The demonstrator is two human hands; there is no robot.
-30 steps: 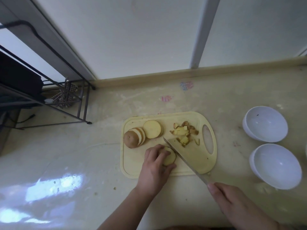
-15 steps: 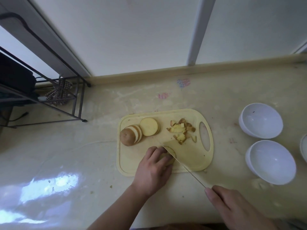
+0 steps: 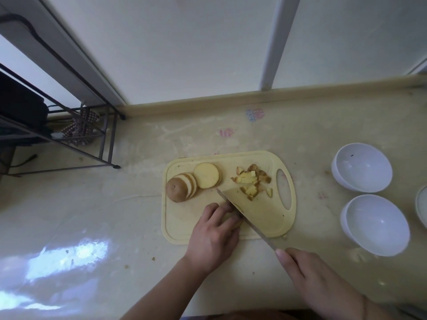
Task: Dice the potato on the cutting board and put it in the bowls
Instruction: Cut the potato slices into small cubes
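A pale yellow cutting board (image 3: pixel 180 225) lies on the counter. At its left end sits a sliced potato (image 3: pixel 182 187) with a loose round slice (image 3: pixel 206 175) beside it. A heap of diced pieces (image 3: pixel 251 182) lies near the board's handle hole. My left hand (image 3: pixel 213 236) presses curled fingers on a potato slice (image 3: pixel 235 224) at the board's front, mostly hiding it. My right hand (image 3: pixel 314 280) grips the handle of a knife (image 3: pixel 251 211). Its broad blade is tilted against my left fingers. Two white bowls (image 3: pixel 361 167) (image 3: pixel 375 224) stand empty to the right.
A black wire rack (image 3: pixel 69 135) with a checked cloth stands at the back left of the beige counter (image 3: pixel 115 204). A third white bowl's rim (image 3: pixel 421 204) shows at the right edge. A white wall and window frame run behind.
The knife has tilted back up, its flat face showing again beside my left fingers. My left hand stays on the slice.
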